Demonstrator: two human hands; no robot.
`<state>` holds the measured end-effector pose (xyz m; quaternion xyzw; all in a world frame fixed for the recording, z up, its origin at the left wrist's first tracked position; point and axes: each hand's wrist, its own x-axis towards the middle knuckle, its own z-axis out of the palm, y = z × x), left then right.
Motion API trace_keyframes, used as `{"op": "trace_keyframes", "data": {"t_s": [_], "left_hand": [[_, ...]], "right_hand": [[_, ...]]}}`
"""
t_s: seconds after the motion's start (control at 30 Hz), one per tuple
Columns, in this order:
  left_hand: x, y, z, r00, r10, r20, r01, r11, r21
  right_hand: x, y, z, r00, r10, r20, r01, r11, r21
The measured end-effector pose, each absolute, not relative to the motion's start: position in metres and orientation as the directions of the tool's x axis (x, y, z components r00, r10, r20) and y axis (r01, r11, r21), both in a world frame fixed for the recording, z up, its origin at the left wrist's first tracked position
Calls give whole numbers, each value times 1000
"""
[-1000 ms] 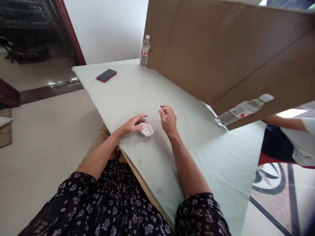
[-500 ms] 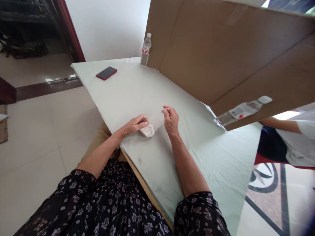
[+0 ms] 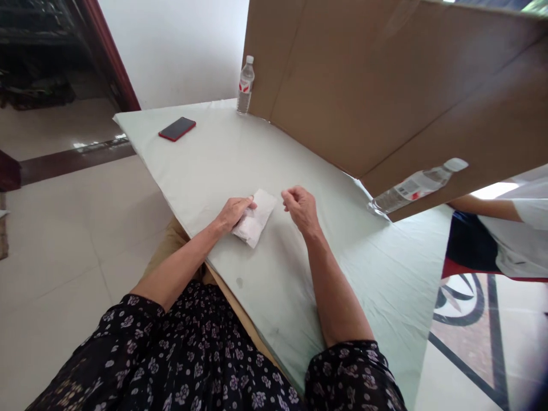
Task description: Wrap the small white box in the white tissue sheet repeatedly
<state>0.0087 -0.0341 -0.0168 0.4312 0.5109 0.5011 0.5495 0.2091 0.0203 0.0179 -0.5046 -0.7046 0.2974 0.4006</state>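
My left hand (image 3: 235, 213) is closed on a small white packet, like a pack of tissues (image 3: 245, 228), just above the near edge of the table. Its thumb lies across the top. A flat white sheet, like a folded tissue (image 3: 262, 212), spreads over the packet and hides most of it. To the right, my right hand (image 3: 301, 208) is held with its fingers curled and thumb against the forefinger. A small gap parts it from the white sheet, and nothing shows between its fingers.
A phone in a red case (image 3: 177, 129) lies at the far left of the table (image 3: 205, 160). A large cardboard panel (image 3: 342, 74) stands along the far side, with a water bottle (image 3: 245, 85) and another bottle (image 3: 419, 185) against it. Behind it shows another person's arm (image 3: 488, 208).
The thin, translucent sheet stretched between my hands has left my right hand's fingers. A wider white sheet now lies over the packet in my left hand.
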Motion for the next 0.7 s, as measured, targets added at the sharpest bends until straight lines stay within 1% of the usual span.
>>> {"op": "trace_keyframes", "data": {"t_s": [0.07,0.13,0.23,0.3,0.37,0.5,0.7], "left_hand": [[13,-28,-17,-58,989,-134,-142,124,982],[17,-24,-18,-78,988,-130,-169,115,979],[21,-24,-19,-96,989,-114,-205,92,974],[23,-26,-20,-102,989,-103,-229,77,970],[25,-29,-21,-108,991,-78,-226,52,973],[21,-29,-22,-172,985,13,-47,-21,999],[8,-32,-18,-328,938,109,165,-56,985]], "right_hand": [[205,14,24,-307,938,159,564,314,-764],[198,8,26,-358,928,98,657,325,-680],[186,2,25,-332,943,34,762,289,-580],[181,-1,22,-298,954,19,785,256,-565],[179,0,18,-254,967,39,763,225,-606],[188,8,11,-173,982,75,678,174,-714],[208,21,-2,-142,990,-10,479,60,-876]]}}
